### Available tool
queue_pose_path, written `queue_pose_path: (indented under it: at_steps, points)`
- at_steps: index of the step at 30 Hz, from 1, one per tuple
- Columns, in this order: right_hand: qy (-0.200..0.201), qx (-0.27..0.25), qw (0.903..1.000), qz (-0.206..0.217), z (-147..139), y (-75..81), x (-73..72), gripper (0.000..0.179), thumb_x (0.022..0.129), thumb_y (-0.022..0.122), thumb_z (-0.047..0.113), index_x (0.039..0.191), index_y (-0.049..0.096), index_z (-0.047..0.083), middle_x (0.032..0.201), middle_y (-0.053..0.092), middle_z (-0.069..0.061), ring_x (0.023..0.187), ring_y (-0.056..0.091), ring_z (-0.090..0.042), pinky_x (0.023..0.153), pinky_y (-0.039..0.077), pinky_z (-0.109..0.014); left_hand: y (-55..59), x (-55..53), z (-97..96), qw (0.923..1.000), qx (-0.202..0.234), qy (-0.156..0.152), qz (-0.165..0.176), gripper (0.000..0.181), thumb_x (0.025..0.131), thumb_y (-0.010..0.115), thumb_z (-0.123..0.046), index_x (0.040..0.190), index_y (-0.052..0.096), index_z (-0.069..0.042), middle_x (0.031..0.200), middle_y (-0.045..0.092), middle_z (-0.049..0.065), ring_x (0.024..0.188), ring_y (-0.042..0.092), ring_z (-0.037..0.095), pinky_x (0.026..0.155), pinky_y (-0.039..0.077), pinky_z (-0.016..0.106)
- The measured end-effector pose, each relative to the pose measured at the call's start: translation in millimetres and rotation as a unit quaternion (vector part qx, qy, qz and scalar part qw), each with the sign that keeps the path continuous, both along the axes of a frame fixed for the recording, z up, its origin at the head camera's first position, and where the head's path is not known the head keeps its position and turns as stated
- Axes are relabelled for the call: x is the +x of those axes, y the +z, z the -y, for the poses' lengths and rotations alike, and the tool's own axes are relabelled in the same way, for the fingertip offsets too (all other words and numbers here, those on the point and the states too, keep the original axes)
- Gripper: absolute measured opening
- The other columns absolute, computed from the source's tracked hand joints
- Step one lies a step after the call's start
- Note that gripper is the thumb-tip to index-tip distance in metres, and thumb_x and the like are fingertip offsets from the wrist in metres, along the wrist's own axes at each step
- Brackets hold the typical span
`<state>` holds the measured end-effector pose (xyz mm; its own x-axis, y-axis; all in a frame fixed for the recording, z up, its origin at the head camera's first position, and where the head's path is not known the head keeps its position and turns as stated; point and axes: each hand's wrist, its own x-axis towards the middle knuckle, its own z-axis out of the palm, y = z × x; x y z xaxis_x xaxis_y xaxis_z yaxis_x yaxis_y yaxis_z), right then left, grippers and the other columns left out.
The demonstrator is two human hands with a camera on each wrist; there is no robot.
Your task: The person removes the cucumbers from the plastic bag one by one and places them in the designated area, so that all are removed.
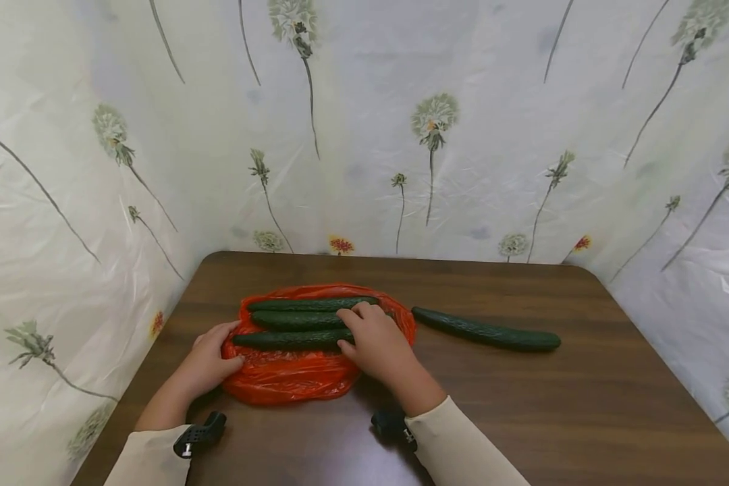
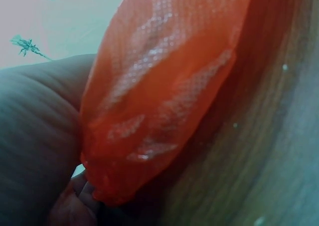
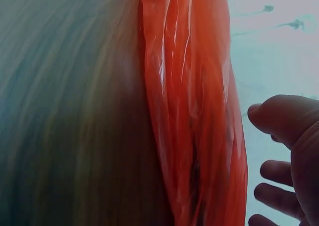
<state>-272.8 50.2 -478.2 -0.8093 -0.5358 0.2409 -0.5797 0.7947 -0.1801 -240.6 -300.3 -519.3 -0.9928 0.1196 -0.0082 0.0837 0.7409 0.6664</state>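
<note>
red plastic, thin and shiny, forms a crumpled bag (image 1: 298, 381) on a brown wood-grain table (image 1: 583, 391); take this bag as the clock's centre. three long, dark green cucumbers (image 1: 298, 320) lie side by side in it, toward twelve, their length running from nine to three. at nine o'clock the left hand (image 1: 209, 359) touches the rim, thumb and fingers apart; whether they pinch the plastic, i cannot tell. at three o'clock the right hand (image 1: 373, 337) is over the cucumbers' ends, its fingers wide, loosely bent and apart from the thumb; contact is unclear. farther out at three, a single curved, dark green cucumber (image 1: 486, 331) lies on bare wood, its near end just beside the bag. beyond the table, toward twelve, hangs pale sheeting printed with dandelions (image 1: 352, 209).
</note>
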Motion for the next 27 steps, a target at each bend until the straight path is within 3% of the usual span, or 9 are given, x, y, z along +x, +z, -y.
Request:
queue_pose_path:
  at_steps: [6, 27]
  points:
    - [-0.006, 0.002, 0.9999, -0.010, 7, -1.5, 1.2, 0.055, 0.096, 0.075, 0.040, 0.144, 0.061, 0.018, 0.128, 0.062, -0.007, 0.115, 0.061, -0.028, 0.096, 0.057, -0.045, -0.7, -1.9, -1.5, 1.0000, 0.000, -0.002, 0.000, 0.074, 0.092, 0.073, -0.022, 0.156, 0.043, 0.000, 0.159, 0.043, 0.026, 0.138, 0.036, 0.052, 0.114, 0.033, 0.071]
    - [0.000, 0.034, 0.9988, 0.035, 43, -5.9, -0.7, 0.061, 0.095, 0.076, 0.043, 0.149, 0.056, 0.022, 0.134, 0.059, -0.006, 0.118, 0.058, -0.027, 0.094, 0.056, -0.046, -1.0, -0.7, 3.2, 1.0000, 0.000, 0.000, 0.005, 0.074, 0.092, 0.072, -0.020, 0.157, 0.042, 0.001, 0.160, 0.041, 0.027, 0.140, 0.034, 0.054, 0.114, 0.032, 0.073]
